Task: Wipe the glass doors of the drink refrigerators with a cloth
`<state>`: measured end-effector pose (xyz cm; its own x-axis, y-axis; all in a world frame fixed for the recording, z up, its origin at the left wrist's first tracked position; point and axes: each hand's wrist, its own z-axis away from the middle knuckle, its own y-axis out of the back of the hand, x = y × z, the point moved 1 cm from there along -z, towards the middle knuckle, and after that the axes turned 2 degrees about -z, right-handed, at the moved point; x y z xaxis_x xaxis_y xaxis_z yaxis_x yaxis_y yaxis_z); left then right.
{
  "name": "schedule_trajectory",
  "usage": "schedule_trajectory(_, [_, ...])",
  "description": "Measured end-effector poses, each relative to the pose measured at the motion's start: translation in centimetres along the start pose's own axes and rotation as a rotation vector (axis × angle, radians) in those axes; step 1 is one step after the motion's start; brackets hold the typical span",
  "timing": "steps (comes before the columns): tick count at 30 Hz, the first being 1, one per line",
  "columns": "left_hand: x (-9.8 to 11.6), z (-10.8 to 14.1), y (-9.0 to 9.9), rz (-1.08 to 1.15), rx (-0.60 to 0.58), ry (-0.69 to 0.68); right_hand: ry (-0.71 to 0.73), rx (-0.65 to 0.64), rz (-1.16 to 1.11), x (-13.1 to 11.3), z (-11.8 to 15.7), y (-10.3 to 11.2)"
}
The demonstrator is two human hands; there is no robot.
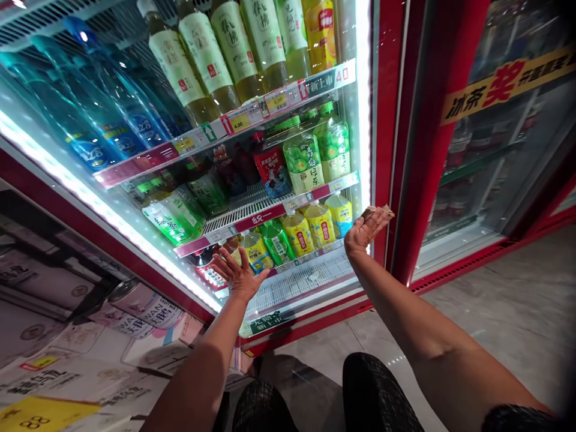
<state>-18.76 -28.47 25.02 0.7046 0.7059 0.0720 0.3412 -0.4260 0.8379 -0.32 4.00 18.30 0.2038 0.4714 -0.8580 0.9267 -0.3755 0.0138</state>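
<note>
My left hand (237,277) is stretched out with its fingers spread and nothing in it. It is in front of the lower shelf of a lit drinks fridge, nearest to a row of yellow and green bottles (279,241); whether it touches anything I cannot tell. On the right, my right hand (366,231) is closed on a crumpled brownish cloth (381,211). That hand is at the fridge's red frame (386,180), beside the bright light strip. The palm hides part of the cloth.
Taller tea bottles (234,45) and blue water bottles (108,108) fill the upper shelf. Green tea bottles (306,162) are on the middle one. Stacked drink cartons (90,360) crowd the left. A second red-framed fridge (477,162) stands right, above the grey tiled floor (490,324).
</note>
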Motion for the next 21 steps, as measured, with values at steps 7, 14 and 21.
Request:
schedule_trajectory(7, [0.3, 0.2, 0.1, 0.011, 0.002, 0.0, 0.491, -0.279, 0.081, -3.4, 2.8, 0.5])
schedule_trajectory(14, [0.1, 0.6, -0.2, 0.009, -0.024, -0.022, 0.351, -0.214, 0.111, -2.4, 2.9, 0.7])
schedule_trajectory(21, [-0.4, 1.1, -0.9, -0.007, 0.031, -0.101, 0.727, -0.418, 0.147, -2.3, 6.6, 1.0])
